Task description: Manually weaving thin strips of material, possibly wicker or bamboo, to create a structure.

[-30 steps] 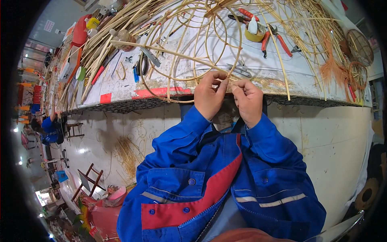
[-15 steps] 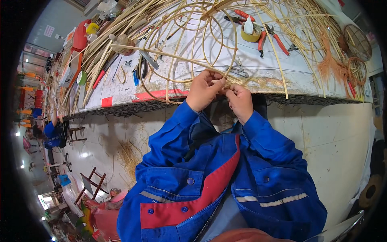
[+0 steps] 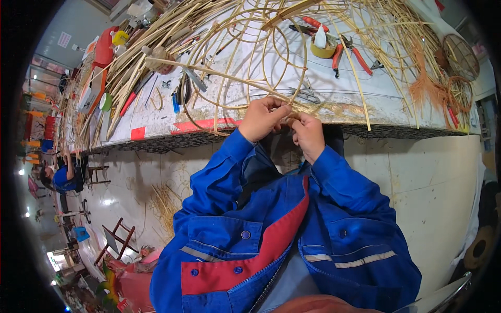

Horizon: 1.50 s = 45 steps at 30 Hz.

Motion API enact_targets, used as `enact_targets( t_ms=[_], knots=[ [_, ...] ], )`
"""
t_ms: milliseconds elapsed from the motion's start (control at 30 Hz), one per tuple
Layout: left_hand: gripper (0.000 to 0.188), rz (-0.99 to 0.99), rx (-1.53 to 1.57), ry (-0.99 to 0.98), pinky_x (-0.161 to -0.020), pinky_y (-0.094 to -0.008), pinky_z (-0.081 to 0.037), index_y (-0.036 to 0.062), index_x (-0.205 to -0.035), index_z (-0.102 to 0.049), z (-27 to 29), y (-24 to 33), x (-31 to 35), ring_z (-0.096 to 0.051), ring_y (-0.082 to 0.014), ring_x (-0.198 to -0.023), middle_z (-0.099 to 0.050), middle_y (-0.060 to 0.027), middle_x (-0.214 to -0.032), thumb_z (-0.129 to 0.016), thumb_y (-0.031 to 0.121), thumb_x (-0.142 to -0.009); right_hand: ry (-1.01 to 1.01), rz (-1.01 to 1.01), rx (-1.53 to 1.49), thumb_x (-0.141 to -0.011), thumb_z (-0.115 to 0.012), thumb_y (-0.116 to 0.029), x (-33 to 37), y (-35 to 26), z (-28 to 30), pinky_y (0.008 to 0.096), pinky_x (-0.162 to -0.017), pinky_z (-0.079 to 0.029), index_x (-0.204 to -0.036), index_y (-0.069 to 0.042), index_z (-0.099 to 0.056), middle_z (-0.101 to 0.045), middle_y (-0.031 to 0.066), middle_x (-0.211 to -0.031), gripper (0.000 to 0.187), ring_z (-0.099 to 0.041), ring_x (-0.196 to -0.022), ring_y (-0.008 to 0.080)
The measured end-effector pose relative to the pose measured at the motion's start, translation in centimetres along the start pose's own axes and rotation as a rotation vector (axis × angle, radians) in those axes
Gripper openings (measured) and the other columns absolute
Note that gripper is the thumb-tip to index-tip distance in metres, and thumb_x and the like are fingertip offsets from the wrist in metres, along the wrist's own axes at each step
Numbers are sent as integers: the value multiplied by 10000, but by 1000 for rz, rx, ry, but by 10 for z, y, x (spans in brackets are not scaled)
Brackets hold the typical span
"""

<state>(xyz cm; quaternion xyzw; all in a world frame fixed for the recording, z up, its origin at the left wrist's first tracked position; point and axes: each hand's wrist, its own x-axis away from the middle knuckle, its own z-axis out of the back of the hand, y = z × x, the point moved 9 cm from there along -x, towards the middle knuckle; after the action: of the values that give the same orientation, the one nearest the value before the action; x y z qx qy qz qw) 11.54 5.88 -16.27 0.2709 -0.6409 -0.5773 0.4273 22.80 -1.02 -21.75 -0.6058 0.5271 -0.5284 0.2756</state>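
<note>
My left hand [image 3: 262, 119] is closed at the near edge of the table, its thumb and fingers pinching the end of a thin bamboo strip [image 3: 211, 74] that slants up to the left. Right beside it, my right hand [image 3: 308, 133] is closed in a pinch too; what sits between its fingertips is too small to make out. Just beyond both hands, a frame of bent bamboo hoops [image 3: 305, 68] rests on the table and reaches the spot where my fingers meet. My fingers hide that joint.
Metal scissors [image 3: 307, 95] lie just past my hands. Red-handled pliers [image 3: 360, 58] and a roll of yellow tape [image 3: 322, 51] are farther right. Long bamboo strips [image 3: 138, 73] pile up at left beside a red-handled knife [image 3: 129, 100]. A person in blue [image 3: 63, 175] sits far left.
Both hands stay together at the same joint, with only slight shifts of the fingers. The view has moved slightly. At far left the other person's head has come into sight.
</note>
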Motion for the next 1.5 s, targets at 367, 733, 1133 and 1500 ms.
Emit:
enact_targets(
  t_ms=[367, 733, 1133, 1500],
  knots=[
    [230, 121, 172, -99, -538, -246, -515, -24, -1048, -633, 4, -21, -8, -638, -120, -669, -664, -80, -824, -562, 160, -931, 35, 8, 46, -918, -611, -161, -10, -3, -5, 209, -423, -358, -884, -12, -647, -558, 5, -625, 157, -475, -471, 66],
    [187, -330, 16, 32, -772, -234, -486, -30, -1063, -599, 7, 7, 6, -588, -86, -876, -650, -49, -958, -551, 138, -993, 148, 401, 214, -929, -640, -135, 9, -47, -3, 195, -470, -364, -970, 8, -674, -571, -17, -651, 153, -469, -527, 31],
    [152, -306, 21, -28, -784, -238, -495, -15, -1050, -598, 3, 12, 11, -590, -88, -870, -634, -36, -961, -630, 84, -940, 5, 283, 73, -922, -647, -99, 9, -58, -5, 187, -526, -373, -956, 21, -666, -630, -8, -756, 126, -490, -611, 12],
    [168, -265, 63, -57, -727, -228, -505, -11, -1020, -624, 2, 11, 11, -602, -80, -820, -641, -29, -956, -696, 55, -884, 4, 267, 8, -936, -627, -110, 7, -55, -2, 181, -418, -264, -1016, 20, -647, -529, -50, -664, 154, -383, -480, 1]
  ],
)
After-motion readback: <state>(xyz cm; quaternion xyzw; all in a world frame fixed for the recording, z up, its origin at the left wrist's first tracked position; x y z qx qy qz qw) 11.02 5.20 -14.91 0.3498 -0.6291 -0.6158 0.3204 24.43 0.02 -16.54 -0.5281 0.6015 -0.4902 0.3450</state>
